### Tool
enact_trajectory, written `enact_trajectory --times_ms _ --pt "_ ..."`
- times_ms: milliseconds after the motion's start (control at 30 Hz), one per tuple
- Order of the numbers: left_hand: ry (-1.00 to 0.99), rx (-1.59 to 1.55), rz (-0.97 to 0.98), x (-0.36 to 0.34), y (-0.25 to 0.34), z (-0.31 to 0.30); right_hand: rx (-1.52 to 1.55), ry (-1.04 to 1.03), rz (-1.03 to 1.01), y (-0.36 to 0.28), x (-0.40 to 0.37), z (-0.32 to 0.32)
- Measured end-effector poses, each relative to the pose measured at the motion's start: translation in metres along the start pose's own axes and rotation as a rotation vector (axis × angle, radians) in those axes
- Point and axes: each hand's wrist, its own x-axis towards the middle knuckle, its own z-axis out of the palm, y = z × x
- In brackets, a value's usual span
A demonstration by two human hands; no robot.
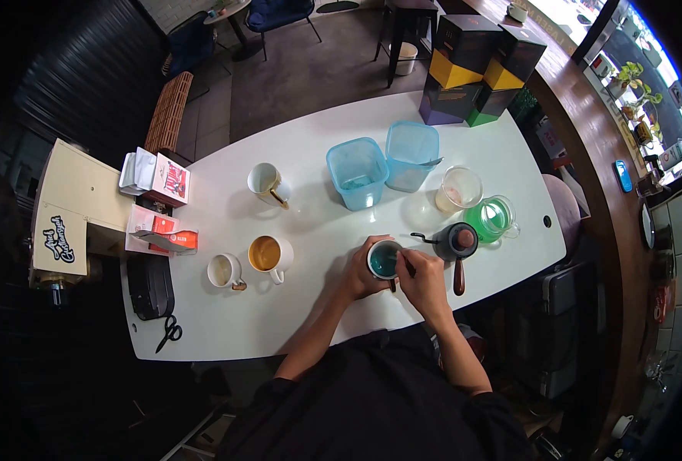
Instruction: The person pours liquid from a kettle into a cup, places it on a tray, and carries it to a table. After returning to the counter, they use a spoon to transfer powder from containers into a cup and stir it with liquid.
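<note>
A small cup (384, 260) of blue-green liquid stands near the table's front edge. Wrapped round its left side is my left hand (365, 269), fingers closed on it. My right hand (424, 278) pinches a thin utensil whose tip reaches into the cup; its exact kind is mostly hidden by my fingers. A short brown handle shows at the cup's near side, between my hands. Just right of my right hand sits a dark kettle (448, 243) with a wooden knob, a side handle and a thin spout pointing left.
Left are a mug of brown liquid (282, 257), a smaller cup (233, 269) and a white mug (268, 180). Blue plastic containers (360, 196), a clear cup (464, 188) and a green-filled jug (485, 223) stand behind. Scissors (170, 332) lie front left; boxes (464, 46) are stacked behind.
</note>
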Motion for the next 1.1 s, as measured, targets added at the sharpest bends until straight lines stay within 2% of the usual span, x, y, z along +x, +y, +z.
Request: enact_trajectory --times_ms 67,133,333,467,533,767,867,933,1100 --pt "-0.003 0.007 0.008 0.001 0.002 -0.001 0.018 -0.05 -0.006 0.001 0.0 -0.001" --pt "-0.012 0.028 -0.016 0.001 0.004 -0.002 -0.041 -0.105 -0.101 0.001 0.001 -0.004" --pt "0.015 -0.019 0.043 0.003 0.003 0.0 -0.128 -0.215 -0.089 -0.001 0.005 -0.016" --pt "0.036 0.022 0.078 0.0 -0.009 0.005 -0.079 -0.206 -0.103 -0.003 0.005 -0.01" --pt "0.05 0.05 0.105 0.0 -0.013 0.007 -0.111 -0.091 -0.17 0.004 0.004 -0.003" --pt "0.057 0.022 0.127 0.001 -0.012 0.008 -0.323 -0.148 -0.179 0.002 0.002 -0.016" --pt "0.041 0.051 0.097 0.002 -0.007 0.005 -0.303 -0.216 -0.161 0.001 -0.001 -0.016" --pt "-0.002 0.022 0.037 0.001 -0.006 0.003 -0.153 -0.167 -0.181 -0.001 -0.001 -0.01" --pt "0.015 -0.015 0.049 0.0 -0.012 0.005 -0.148 -0.089 -0.174 0.001 0.005 -0.001"
